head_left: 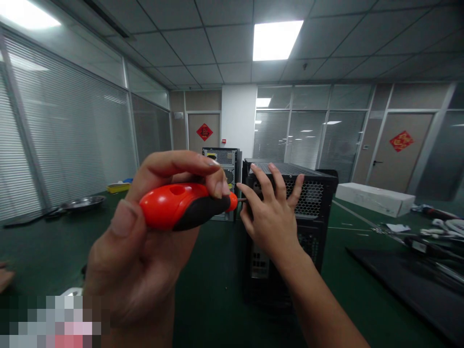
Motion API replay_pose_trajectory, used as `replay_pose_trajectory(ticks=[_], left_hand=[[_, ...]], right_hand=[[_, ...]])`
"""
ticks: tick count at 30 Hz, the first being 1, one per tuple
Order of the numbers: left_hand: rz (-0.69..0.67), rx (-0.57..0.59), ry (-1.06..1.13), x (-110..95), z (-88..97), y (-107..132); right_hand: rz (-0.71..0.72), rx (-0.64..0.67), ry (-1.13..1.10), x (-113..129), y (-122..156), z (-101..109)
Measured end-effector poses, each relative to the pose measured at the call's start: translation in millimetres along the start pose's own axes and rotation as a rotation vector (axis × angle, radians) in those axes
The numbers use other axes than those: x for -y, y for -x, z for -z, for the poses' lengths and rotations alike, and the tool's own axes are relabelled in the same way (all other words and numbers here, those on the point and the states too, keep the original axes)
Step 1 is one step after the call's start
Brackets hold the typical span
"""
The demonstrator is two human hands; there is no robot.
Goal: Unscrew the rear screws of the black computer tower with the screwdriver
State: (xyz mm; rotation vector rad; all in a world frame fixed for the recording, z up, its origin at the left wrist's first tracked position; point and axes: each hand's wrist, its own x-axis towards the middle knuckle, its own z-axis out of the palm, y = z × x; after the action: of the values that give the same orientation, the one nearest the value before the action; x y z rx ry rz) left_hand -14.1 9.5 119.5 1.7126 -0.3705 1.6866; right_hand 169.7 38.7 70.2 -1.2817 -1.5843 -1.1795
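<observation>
My left hand (134,261) is closed around a screwdriver (184,205) with a red and black handle, held level close to the camera. Its thin shaft points right, toward the left edge of a black computer case (311,199); the tip is hidden. Against the case's upper rear panel, my right hand (273,217) rests with its fingers spread, the index finger and thumb beside the screwdriver shaft. Honeycomb vents and a port panel show on the upright case. Whatever lies under my right palm is out of sight.
Behind the black case stands a second computer case (230,157). On the green table (210,299) are a metal bowl (82,203) and yellow tray (118,187) at left. A white box (375,199), black mat (409,285), cables and tools lie at right.
</observation>
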Motion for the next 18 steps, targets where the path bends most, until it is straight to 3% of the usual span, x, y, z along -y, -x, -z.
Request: replay_pose_trajectory(ticks=[5,10,18], left_hand=[[-0.044,-0.107,-0.185,-0.9,-9.9,2.6],[-0.088,-0.116,-0.281,-2.7,-9.7,4.6],[-0.072,-0.066,-0.238,-5.9,-6.1,4.0]], right_hand=[[-0.001,-0.009,-0.015,0.5,-0.1,-0.2],[-0.003,-0.011,-0.023,0.3,-0.2,-0.2],[0.0,-0.005,-0.008,0.0,-0.1,-0.3]])
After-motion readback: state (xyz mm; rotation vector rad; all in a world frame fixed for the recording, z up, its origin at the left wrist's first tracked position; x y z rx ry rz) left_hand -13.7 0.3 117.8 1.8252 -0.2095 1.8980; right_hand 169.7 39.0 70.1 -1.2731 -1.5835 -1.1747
